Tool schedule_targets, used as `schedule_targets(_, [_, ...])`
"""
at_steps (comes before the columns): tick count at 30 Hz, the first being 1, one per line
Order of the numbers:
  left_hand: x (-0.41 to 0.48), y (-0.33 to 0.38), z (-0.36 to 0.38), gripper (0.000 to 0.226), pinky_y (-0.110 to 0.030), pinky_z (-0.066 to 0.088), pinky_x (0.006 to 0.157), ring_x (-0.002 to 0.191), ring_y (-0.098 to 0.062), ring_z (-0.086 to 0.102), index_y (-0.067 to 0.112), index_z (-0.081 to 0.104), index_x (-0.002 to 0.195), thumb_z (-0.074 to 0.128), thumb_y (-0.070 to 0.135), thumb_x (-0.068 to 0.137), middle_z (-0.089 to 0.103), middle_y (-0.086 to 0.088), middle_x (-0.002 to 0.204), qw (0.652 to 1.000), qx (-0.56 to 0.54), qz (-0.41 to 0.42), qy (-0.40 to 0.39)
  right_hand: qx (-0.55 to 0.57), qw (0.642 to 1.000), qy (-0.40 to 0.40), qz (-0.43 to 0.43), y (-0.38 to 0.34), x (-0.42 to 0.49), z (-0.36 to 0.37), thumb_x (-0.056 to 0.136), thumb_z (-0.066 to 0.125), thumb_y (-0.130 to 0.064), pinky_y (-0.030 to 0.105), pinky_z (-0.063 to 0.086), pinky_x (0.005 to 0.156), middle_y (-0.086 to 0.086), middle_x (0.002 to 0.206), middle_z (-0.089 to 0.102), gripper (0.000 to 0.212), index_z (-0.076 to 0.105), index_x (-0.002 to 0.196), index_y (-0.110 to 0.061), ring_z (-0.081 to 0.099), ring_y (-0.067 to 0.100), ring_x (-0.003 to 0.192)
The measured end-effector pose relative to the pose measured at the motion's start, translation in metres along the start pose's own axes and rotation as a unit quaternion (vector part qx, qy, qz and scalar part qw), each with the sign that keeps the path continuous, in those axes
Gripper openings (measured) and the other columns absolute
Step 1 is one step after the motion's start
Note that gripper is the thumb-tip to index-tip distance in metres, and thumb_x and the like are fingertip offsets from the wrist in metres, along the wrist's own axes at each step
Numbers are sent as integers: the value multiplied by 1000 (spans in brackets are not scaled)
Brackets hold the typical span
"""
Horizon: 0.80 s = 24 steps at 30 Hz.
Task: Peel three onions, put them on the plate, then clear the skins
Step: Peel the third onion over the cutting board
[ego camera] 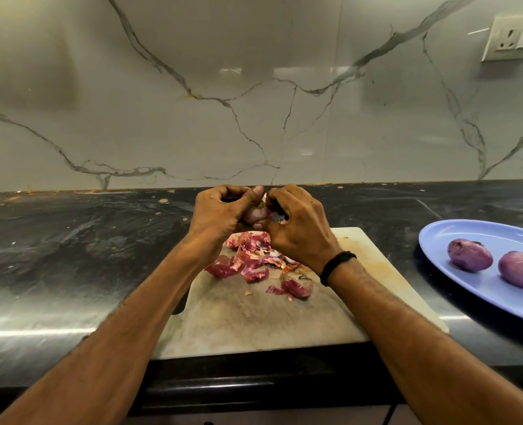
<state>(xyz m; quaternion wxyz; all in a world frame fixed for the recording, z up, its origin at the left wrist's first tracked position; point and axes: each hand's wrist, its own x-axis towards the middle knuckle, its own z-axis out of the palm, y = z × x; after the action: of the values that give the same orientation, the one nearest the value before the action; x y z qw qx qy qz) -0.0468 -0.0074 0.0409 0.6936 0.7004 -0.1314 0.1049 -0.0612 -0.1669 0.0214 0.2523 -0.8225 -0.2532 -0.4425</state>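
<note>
Above the far end of the cutting board, both my hands hold one pale purple onion. My left hand curls round its left side, thumb on top. My right hand grips its right side, fingers pinching near the top; most of the onion is hidden between them. A pile of red onion skins lies on the board beneath my hands. Two peeled onions rest on the blue plate at the right.
The board lies on a dark stone counter backed by a marble wall. Small skin crumbs dot the counter's back edge. A wall socket sits at the upper right. The counter's front edge runs below the board.
</note>
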Motion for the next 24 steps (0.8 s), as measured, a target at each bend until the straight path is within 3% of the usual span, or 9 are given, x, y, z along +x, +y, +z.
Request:
schedule_targets(6, [-1, 0, 0, 43, -50, 63, 74, 89, -29, 76, 3, 70, 107, 77, 33, 76, 74, -15, 102, 1000, -18, -12, -2, 48, 997, 26, 47, 6, 4, -4, 87, 69, -7, 25, 53, 73, 7, 88, 68, 9, 70, 95, -4, 59, 14, 78])
schedule_targets(10, [-1, 2, 0, 44, -52, 63, 74, 90, -31, 75, 3, 71, 106, 79, 32, 75, 74, -16, 102, 999, -28, -17, 1, 60, 997, 16, 51, 4, 4, -2, 89, 64, -5, 11, 44, 73, 8, 89, 63, 6, 66, 94, -3, 53, 12, 79])
schedule_targets(18, [-5, 4, 4, 45, -46, 64, 71, 86, -31, 76, 1, 72, 106, 79, 32, 74, 75, -18, 100, 997, -50, -53, 24, -13, 1000, -21, 8, -1, 3, 8, 84, 47, 4, 22, 35, 70, 11, 89, 53, 16, 59, 93, -2, 43, 17, 79])
schedule_targets(21, [-5, 4, 4, 38, -40, 63, 65, 84, -32, 76, 1, 72, 107, 77, 30, 83, 76, -18, 98, 995, -70, -73, 22, -26, 1000, -6, -9, -3, 4, 8, 84, 32, -10, 24, 35, 69, 11, 87, 53, 26, 57, 91, -3, 39, 15, 78])
schedule_targets(24, [-6, 6, 5, 40, -45, 64, 73, 86, -35, 75, 0, 72, 109, 75, 32, 85, 76, -19, 99, 989, -101, -105, 13, -25, 999, 15, -15, -6, 5, 7, 85, 30, -18, 23, 35, 69, 11, 87, 52, 30, 55, 91, -3, 38, 14, 78])
